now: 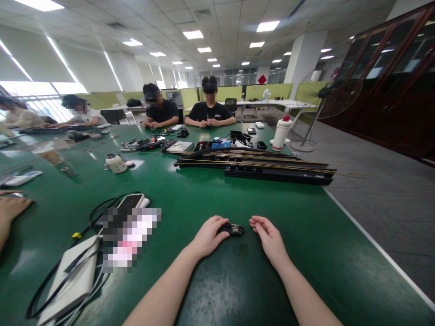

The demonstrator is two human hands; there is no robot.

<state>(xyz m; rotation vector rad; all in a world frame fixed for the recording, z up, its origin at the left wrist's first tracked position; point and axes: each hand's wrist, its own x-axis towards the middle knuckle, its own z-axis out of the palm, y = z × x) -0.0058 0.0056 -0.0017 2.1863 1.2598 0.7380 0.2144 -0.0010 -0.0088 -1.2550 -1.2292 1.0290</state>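
Observation:
A small black device (234, 229) lies on the green table (190, 199) right in front of me. My left hand (210, 236) is curled over its left end, fingers closed on it. My right hand (268, 236) rests on the table just to the right of the device, a small gap away, its fingers bent and close together with nothing visible in them.
A white power bank with black cables (73, 278) and a phone (131, 201) lie at the left. Long black rails (272, 170) and a white bottle (281, 133) stand farther back. Three people sit at the far end, and another person's hand (12, 208) rests at the left edge.

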